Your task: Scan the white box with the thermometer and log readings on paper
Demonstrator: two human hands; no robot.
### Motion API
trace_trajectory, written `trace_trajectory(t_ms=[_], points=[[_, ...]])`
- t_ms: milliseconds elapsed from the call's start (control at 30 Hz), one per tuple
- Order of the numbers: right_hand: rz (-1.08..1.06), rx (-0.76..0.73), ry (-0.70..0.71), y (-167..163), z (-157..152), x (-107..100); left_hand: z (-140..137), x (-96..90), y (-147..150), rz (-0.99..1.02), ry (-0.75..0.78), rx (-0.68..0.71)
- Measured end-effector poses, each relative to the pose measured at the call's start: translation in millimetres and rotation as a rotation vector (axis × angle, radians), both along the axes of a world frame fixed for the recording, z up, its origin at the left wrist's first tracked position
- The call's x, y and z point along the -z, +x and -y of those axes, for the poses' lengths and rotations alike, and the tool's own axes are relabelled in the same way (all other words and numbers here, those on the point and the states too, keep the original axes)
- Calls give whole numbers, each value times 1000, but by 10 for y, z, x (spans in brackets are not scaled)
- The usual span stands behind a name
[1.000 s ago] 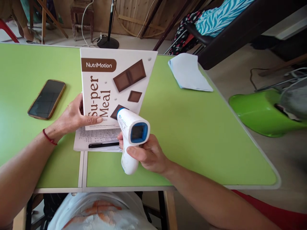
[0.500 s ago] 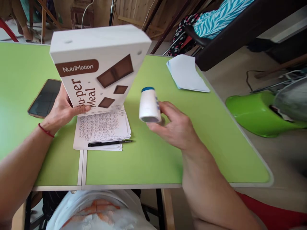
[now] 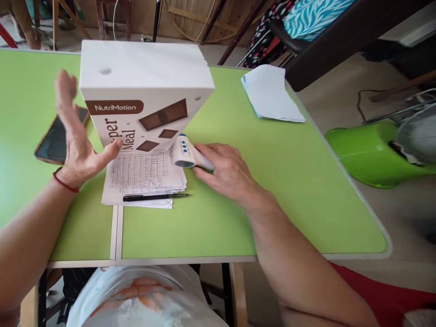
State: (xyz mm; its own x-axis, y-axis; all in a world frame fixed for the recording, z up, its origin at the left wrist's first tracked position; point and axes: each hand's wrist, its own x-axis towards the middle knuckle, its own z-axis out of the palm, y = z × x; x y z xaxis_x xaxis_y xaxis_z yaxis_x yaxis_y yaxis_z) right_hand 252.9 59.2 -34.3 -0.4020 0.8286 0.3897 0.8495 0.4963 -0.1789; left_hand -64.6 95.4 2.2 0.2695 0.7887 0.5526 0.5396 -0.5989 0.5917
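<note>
A white NutriMotion box [image 3: 146, 63], printed with brown chocolate pieces, stands upright at the back of a stack of handwritten papers [image 3: 143, 175]. Beside its left face is my left hand [image 3: 80, 145], fingers spread and raised, the thumb tip at the front lower edge; whether it touches the box I cannot tell. My right hand [image 3: 228, 170] grips the handle of a white infrared thermometer [image 3: 182, 152] with blue buttons. The thermometer's head is at the box's lower right corner, over the edge of the papers. A black pen [image 3: 153, 197] lies across the lower papers.
A smartphone [image 3: 56, 141] lies behind my left hand on the green table [image 3: 211, 227]. Folded white paper [image 3: 274, 95] rests near the table's right edge. Beyond that edge, on the floor side, is a green plastic stool [image 3: 364, 152]. A dark chair arm [image 3: 337, 41] juts in at upper right.
My left hand has let go of the box and opened its fingers. The box has come down to stand upright. My right hand has moved left and lower, turning the thermometer.
</note>
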Motion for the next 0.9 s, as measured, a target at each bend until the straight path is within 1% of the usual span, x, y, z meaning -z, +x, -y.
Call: trace_trajectory(t_ms=[67, 100, 133, 167, 200, 233, 300, 333, 400, 433, 467, 533, 600, 700, 800, 900], points=[[-36, -2, 44, -35, 50, -54, 80, -48, 42, -35, 380, -249], [-62, -13, 73, -60, 82, -85, 132, -74, 71, -50, 520, -336], [-94, -50, 91, -89, 116, -114, 189, -99, 105, -75, 598, -370], [-127, -120, 84, -121, 153, -142, 245, -119, 143, -100, 637, -347], [-153, -218, 57, -155, 190, -166, 296, -133, 183, -149, 634, -263], [-160, -320, 16, -188, 226, -184, 335, -135, 222, -188, 594, -138], [-105, -470, -74, -247, 292, -206, 369, -102, 289, -275, 457, 150], [-54, -499, -107, -269, 320, -211, 362, -66, 312, -318, 356, 282], [38, -498, -140, -291, 360, -219, 318, 32, 332, -399, 139, 489], [64, -490, -154, -287, 371, -226, 292, 85, 331, -435, 62, 573], [78, -483, -166, -273, 375, -238, 270, 135, 327, -470, 11, 620], [82, -467, -186, -212, 362, -275, 252, 210, 316, -544, -32, 637], [59, -444, -205, -118, 329, -333, 271, 248, 317, -594, -44, 601], [-25, -397, -260, 34, 281, -437, 327, 272, 343, -615, -55, 539], [-197, -321, -323, 108, 278, -498, 354, 295, 358, -627, -49, 480], [-499, -184, -294, 57, 319, -464, 342, 284, 335, -659, -18, 482]])
